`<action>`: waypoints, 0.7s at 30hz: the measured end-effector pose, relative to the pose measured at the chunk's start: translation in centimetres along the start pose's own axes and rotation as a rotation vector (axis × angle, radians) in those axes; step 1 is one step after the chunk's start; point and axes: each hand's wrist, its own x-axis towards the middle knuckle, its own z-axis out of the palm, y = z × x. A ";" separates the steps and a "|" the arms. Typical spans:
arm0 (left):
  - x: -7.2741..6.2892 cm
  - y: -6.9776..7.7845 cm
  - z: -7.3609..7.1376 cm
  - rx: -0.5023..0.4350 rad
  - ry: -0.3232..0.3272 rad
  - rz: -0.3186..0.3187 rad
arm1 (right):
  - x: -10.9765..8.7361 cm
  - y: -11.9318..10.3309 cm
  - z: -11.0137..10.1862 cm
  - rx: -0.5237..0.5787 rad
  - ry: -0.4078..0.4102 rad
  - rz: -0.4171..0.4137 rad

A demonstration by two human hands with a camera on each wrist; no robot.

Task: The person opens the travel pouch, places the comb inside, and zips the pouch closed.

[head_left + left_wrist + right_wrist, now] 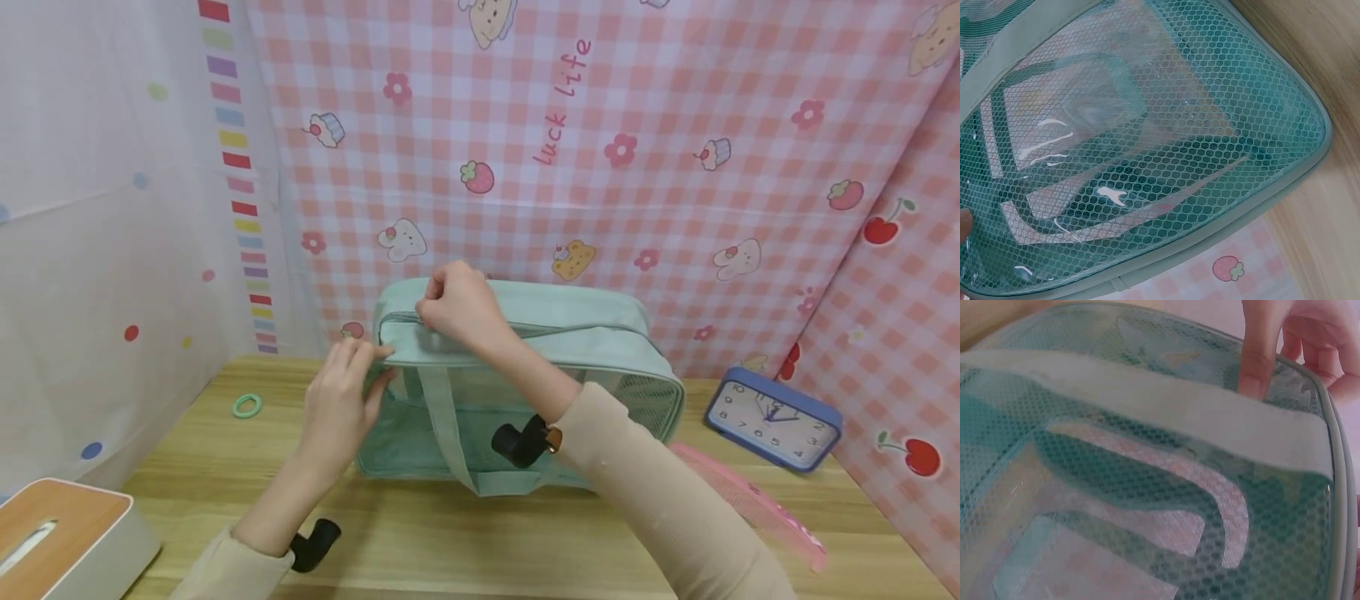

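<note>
A mint-green bag (592,346) with see-through mesh panels stands upright on the table. My left hand (341,400) grips its upper left corner, thumb on the front and fingers at the top edge. In the right wrist view, that left hand (1310,344) shows at the bag's edge. Over the top of the bag, my right hand (461,304) has its fingers curled in a pinch at the zipper (401,317); the zipper pull itself is hidden. A strap handle (442,417) hangs down the front. Through the mesh (1197,181), the left wrist view shows the bag's clear interior.
A blue clock (776,421) and a pink comb (757,504) lie right of the bag. At left are a green ring (247,406) and a white tissue box (112,550) with a wooden lid. Behind the bag hangs a pink checked cloth (540,200).
</note>
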 end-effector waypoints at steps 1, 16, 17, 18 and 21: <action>0.0 0.0 0.0 0.002 -0.002 0.001 | 0.0 -0.2 0.2 0.000 0.000 -0.001; -0.1 0.1 -0.1 0.002 0.004 -0.001 | 0.5 -1.2 1.2 0.076 0.016 0.031; -0.1 0.1 -0.1 0.001 0.004 -0.001 | 0.5 -1.3 1.4 0.076 0.011 0.016; -0.1 0.1 -0.1 0.002 0.004 0.000 | 0.5 -1.4 1.6 0.071 0.008 0.001; -0.1 0.1 -0.1 0.005 0.005 -0.002 | 0.6 -1.8 2.3 0.043 0.007 -0.039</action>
